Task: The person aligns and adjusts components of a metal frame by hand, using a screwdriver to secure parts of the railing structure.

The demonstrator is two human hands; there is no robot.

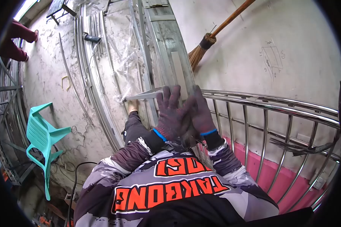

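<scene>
Both hands wear dark work gloves with blue cuffs. My left hand hovers palm down over the stacked metal profiles, its fingers spread and nothing seen in them. My right hand is just beside it, fingers stretched forward, partly blurred; the two hands meet or overlap at the thumbs. Left of my left hand, a tapered metal piece juts out sideways; its right end is hidden behind that hand. Ahead of my fingers a pale flat strip lies along the metal stack.
A shiny metal railing runs to the right along the wall. A straw broom leans ahead. On the left floor are a turquoise plastic chair, long metal bars, a power tool and cables. Another person's legs show far left.
</scene>
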